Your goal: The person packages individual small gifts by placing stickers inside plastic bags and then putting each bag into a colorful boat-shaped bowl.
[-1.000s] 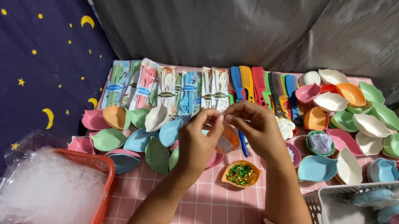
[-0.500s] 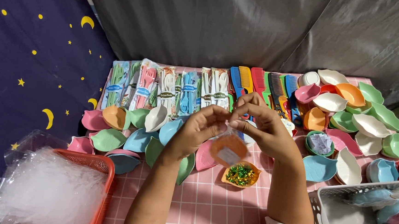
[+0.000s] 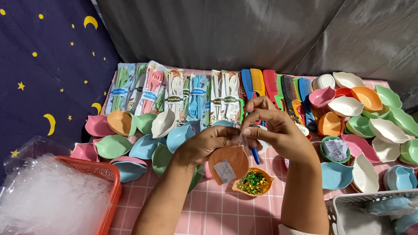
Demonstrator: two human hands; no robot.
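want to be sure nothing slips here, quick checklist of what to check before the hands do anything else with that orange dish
1. Left hand has a grip on the orange leaf-shaped dish: ok, the fingers hold its upper edge.
2. Right hand is at the dish's top: ok, its fingertips pinch there, apparently on clear wrapping.
3. Dish is fully inside a clear bag: cannot tell, the film barely shows.
4. Dish is lifted off the pink checked cloth: ok, it hangs tilted above it.
5. Small dish of green and gold bits is out of the way: not ok, it sits right under the held dish.
6. Blue comb is free: cannot tell, it is mostly hidden behind the hands.
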